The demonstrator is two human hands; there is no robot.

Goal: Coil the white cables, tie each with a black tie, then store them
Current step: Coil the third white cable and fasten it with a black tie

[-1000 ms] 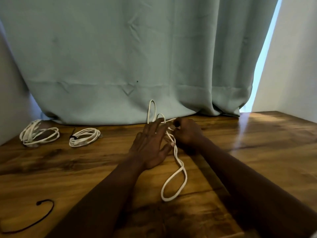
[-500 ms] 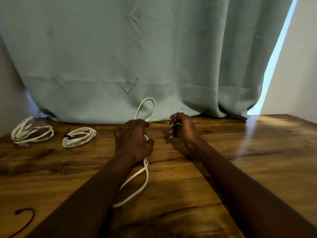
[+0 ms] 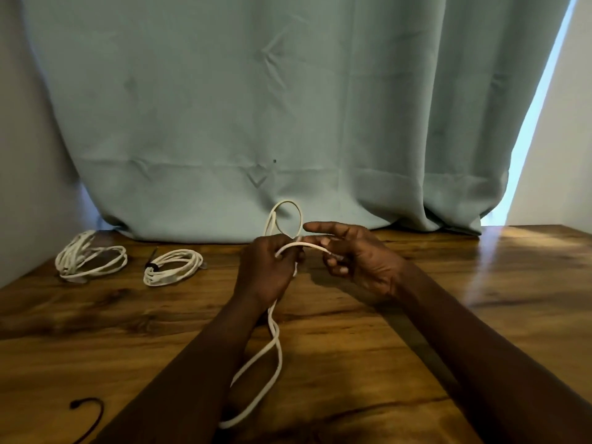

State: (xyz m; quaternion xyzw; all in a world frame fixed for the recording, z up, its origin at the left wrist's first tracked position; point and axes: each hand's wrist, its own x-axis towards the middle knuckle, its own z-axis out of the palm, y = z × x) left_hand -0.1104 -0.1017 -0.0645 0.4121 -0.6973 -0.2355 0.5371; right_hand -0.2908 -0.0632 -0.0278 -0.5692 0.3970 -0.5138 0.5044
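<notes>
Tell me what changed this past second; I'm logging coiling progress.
The left hand, flat on the white cable a second ago, gripped its loops and lifted them. The right hand still holds the cable's end. The two coils and loose black tie stayed put.

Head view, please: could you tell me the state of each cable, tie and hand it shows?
Cable in hand: partly looped, untied, held in both hands.
Left hand: grips the loops.
Right hand: pinches the cable's end, index finger straight.
Far-left coil: coiled, resting on the table; tie unclear.
Second coil: coiled, bound by a black tie.
Loose tie: unused, lying flat.
</notes>
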